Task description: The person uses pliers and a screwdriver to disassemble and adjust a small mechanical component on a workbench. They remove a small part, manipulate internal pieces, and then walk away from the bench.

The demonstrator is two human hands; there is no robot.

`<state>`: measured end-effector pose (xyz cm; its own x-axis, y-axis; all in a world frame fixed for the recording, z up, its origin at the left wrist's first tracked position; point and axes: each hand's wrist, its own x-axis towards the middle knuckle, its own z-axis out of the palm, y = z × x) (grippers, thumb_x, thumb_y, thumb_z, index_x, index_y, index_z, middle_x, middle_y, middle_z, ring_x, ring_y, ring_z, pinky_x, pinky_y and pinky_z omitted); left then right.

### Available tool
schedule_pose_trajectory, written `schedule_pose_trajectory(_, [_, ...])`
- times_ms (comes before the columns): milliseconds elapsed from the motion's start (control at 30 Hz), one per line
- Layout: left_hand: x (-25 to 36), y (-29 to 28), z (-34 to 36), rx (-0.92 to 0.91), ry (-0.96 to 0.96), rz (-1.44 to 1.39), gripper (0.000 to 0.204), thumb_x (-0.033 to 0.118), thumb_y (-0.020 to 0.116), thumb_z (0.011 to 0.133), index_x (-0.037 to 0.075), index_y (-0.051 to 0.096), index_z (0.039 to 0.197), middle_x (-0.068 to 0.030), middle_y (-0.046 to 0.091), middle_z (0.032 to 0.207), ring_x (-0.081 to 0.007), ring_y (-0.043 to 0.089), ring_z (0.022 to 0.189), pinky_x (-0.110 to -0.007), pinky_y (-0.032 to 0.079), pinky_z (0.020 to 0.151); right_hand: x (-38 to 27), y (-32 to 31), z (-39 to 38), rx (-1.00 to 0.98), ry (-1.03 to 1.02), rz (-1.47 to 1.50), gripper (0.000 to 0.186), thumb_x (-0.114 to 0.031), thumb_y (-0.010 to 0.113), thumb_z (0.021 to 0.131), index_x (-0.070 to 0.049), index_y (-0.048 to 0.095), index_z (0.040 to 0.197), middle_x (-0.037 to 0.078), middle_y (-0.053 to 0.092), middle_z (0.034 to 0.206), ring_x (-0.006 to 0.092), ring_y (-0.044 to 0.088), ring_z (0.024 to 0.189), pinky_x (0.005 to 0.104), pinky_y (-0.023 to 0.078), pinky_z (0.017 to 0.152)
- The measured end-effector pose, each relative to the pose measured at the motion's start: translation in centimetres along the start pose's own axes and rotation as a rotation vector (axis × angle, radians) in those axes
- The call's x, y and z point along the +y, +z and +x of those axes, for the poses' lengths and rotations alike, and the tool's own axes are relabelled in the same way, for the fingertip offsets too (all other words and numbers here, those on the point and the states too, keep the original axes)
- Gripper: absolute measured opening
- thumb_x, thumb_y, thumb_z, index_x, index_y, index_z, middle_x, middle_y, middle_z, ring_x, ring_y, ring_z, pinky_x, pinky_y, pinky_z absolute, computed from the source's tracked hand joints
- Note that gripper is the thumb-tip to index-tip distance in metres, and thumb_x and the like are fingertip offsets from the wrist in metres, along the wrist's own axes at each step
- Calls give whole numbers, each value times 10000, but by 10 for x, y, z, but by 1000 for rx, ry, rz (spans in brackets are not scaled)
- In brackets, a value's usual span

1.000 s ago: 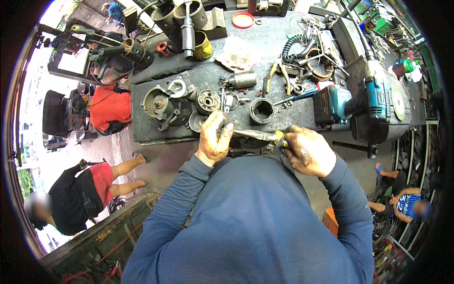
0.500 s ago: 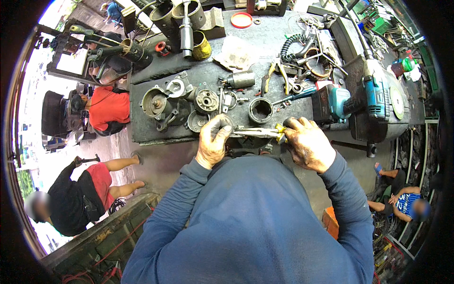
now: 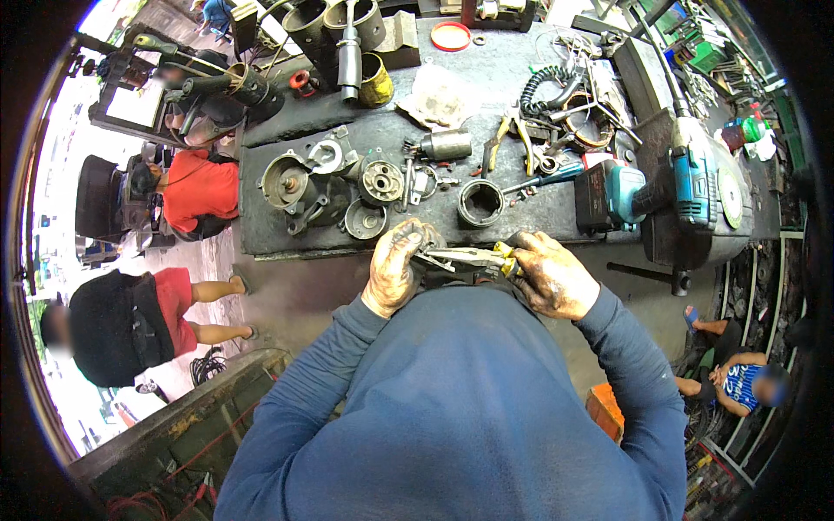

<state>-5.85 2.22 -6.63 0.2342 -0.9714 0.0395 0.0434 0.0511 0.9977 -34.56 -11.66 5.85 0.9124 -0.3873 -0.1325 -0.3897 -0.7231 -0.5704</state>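
Just off the bench's near edge, my left hand (image 3: 393, 271) is closed round a small dark metal part (image 3: 432, 236), mostly covered by the fingers. Its exact kind is unclear. My right hand (image 3: 553, 276) grips long-nosed pliers (image 3: 469, 257) by yellow handles, the jaws pointing left and meeting the part at my left fingers. Beyond the hands stands an open, dark metal ring (image 3: 480, 203). A round, holed metal piece (image 3: 380, 182) and a shallow metal cup (image 3: 366, 218) lie beyond my left hand, beside a cast metal housing (image 3: 285, 181).
A teal cordless power tool (image 3: 691, 178) occupies the bench's right side. Farther back are a metal cylinder (image 3: 446, 144), yellow-handled pliers (image 3: 496, 146), a coiled black cable (image 3: 532, 92), a yellow can (image 3: 375, 82) and a red lid (image 3: 450, 36). Other people are left and right.
Both hands have drawn slightly nearer to my body, and the right hand with the pliers has shifted left. My left fingers have turned around the part. A person at left has moved.
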Motion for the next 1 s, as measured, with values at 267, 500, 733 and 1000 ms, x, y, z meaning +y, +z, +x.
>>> schedule_pose_trajectory(267, [65,15,20,-29,38,-178,250,208,584,1076,-38,629,1079,-72,646,940,-148,580,873,-307,503,792,-31,-25,-5,-88,74,126,248,-157,707,911,36,650,1056,230,605,1062,417,610,975,491,518,882])
schedule_pose_trajectory(500, [81,29,25,75,134,88,352,323,547,1072,-20,578,1001,-94,596,862,-220,555,769,-345,472,740,-30,-50,9,-428,286,553,323,-254,643,1046,59,661,1122,235,655,1068,320,626,916,424,495,833])
schedule_pose_trajectory(733, [81,9,34,1,591,669,239,172,598,976,-59,558,931,-257,560,911,-451,575,866,-524,487,801,-40,-53,6,-262,136,280,285,-251,657,1006,27,681,1066,225,601,947,375,588,950,474,486,876])
schedule_pose_trajectory(1000, [84,1,31,-138,518,678,243,168,618,918,-66,567,960,-274,560,938,-470,568,909,-520,494,847,-31,-68,27,-361,221,337,410,-339,727,950,70,708,967,278,670,794,396,660,734,489,502,687])
